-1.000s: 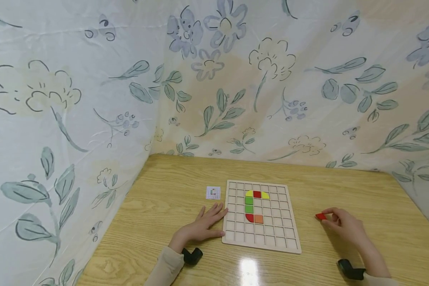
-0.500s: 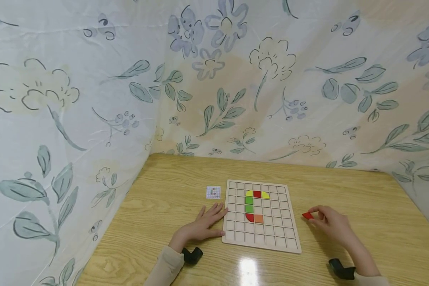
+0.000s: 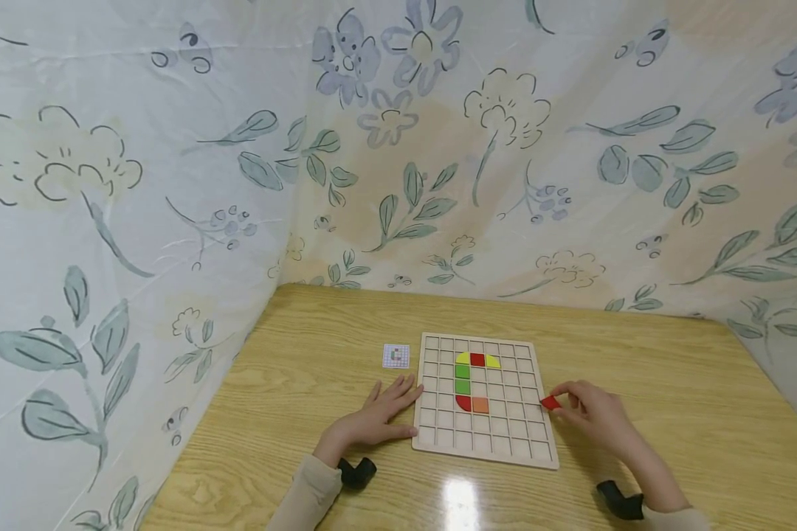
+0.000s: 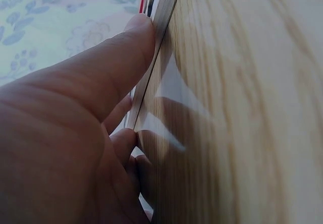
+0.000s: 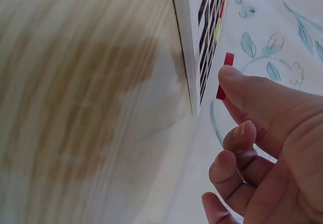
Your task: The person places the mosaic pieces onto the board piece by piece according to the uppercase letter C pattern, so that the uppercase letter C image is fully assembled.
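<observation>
In the head view my right hand (image 3: 594, 414) pinches a small flat red tile (image 3: 550, 403) at the right edge of a wooden grid board (image 3: 511, 450). The right wrist view shows the red tile (image 5: 228, 59) edge-on between thumb and finger, above the table. My left hand (image 3: 380, 414) rests with straight fingers against the board's left edge, thumb and fingertips touching it. Set in the board are two yellow rounded tiles (image 3: 493, 362), a red square tile (image 3: 477, 360), two green square tiles (image 3: 463, 386), a red rounded tile (image 3: 463, 403) and an orange square tile (image 3: 480, 405).
A small card (image 3: 396, 356) printed with a coloured grid pattern lies left of the board. The wooden table (image 3: 332, 324) meets a flowered cloth (image 3: 398, 184) at the back and left. Black bands (image 3: 357, 473) sit on the wrists.
My right hand has moved left with the red tile, from well right of the board to its right edge. The left hand stays in place against the board.
</observation>
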Action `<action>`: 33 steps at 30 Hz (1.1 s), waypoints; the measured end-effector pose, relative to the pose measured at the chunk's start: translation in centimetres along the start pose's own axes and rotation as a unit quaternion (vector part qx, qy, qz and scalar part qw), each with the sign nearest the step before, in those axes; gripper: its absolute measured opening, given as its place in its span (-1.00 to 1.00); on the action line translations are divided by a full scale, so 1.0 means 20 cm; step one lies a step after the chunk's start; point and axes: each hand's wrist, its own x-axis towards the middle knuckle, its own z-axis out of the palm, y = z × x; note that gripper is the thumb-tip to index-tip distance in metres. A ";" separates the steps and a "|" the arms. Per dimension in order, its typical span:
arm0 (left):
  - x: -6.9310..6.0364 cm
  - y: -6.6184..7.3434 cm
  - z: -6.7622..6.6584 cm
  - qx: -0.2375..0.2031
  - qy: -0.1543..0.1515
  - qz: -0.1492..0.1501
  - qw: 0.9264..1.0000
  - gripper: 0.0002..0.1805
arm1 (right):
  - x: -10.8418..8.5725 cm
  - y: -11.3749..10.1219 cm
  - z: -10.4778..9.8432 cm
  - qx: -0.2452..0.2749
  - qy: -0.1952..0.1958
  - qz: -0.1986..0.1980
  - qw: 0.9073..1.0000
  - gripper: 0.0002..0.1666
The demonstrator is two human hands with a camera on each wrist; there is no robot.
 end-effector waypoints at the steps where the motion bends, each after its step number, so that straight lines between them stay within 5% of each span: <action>1: 0.00 0.00 0.00 0.000 0.000 0.000 1.000 -0.21 | 0.00 -0.01 0.00 0.000 -0.001 -0.003 1.000 -0.74; 20: -0.01 0.01 0.00 0.005 -0.004 -0.001 1.000 -0.22 | 0.10 -0.19 0.11 0.026 -0.076 0.011 0.997 -0.78; 33: -0.01 -0.01 0.00 0.003 -0.006 0.006 1.000 -0.22 | 0.12 -0.24 0.17 0.042 -0.089 0.005 0.995 -0.77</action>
